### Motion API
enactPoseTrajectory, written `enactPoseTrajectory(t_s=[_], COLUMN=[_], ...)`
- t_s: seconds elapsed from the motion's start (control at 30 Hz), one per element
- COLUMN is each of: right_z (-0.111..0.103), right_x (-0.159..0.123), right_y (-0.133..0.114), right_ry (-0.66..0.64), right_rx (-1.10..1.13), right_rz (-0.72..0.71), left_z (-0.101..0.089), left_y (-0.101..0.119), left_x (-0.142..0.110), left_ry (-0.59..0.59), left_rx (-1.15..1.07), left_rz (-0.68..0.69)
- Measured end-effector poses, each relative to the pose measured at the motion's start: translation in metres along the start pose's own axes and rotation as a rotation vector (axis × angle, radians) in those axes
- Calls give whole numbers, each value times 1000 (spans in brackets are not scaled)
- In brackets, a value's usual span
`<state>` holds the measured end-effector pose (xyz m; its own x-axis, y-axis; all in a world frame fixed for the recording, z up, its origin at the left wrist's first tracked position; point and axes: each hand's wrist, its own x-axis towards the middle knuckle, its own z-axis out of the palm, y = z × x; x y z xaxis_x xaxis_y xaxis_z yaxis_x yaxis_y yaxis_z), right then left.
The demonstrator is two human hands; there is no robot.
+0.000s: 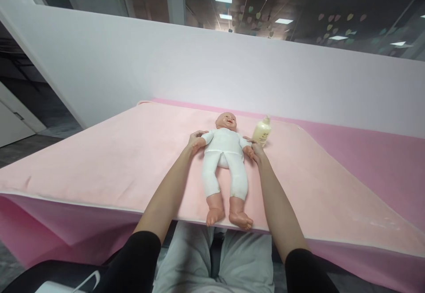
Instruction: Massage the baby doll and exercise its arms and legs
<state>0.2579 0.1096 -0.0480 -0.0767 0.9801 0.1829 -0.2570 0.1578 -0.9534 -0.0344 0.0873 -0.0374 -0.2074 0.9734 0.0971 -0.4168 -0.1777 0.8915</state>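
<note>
A baby doll in a white cloth outfit lies on its back on the pink blanket, head toward the wall and bare feet near the table's front edge. My left hand is closed around the doll's hand on the left side. On the other side, my right hand holds the doll's other hand, its fingers against the sleeve cuff. A pale yellow pump-top bottle stands just beyond my right hand.
The soft pink blanket covers the table over a darker pink cloth. Behind it rises a white partition wall with glass above. My legs are under the front edge.
</note>
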Motion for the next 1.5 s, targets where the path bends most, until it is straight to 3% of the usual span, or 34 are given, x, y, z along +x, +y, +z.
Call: enactPoseTrajectory(t_s=[0.1, 0.2, 0.27, 0.47, 0.67, 0.9, 1.1, 1.2, 1.33, 1.5], right_z=[6, 10, 11, 14, 17, 24, 26, 24, 19, 12], right_x=[-1, 0, 0, 2, 9, 12, 13, 13, 10, 2], right_y=[-3, -3, -2, 0, 3, 3, 5, 5, 5, 2], right_ry=[12, -11, 17, 78, 135, 230, 241, 257, 177, 109], right_rx=[103, 121, 60, -170, -433, -611, -580, -561, -371, -184], right_rz=[-26, -37, -33, -39, -88, -158, -158, -127, -31, -26], left_z=[6, 10, 12, 11, 10, 16, 19, 17, 11, 5], left_y=[1, 2, 3, -1, -2, 2, -2, -4, -3, 7], left_x=[-4, -8, -10, -7, 0, 2, 5, 5, -1, -10], left_ry=[14, -62, -98, -55, -41, 139, 249, 246, 105, -105], left_rx=[13, 77, 97, 298, 656, 842, 799, 779, 517, 150], left_rz=[17, 55, 62, 22, 173, 102, 78, 103, 44, -16])
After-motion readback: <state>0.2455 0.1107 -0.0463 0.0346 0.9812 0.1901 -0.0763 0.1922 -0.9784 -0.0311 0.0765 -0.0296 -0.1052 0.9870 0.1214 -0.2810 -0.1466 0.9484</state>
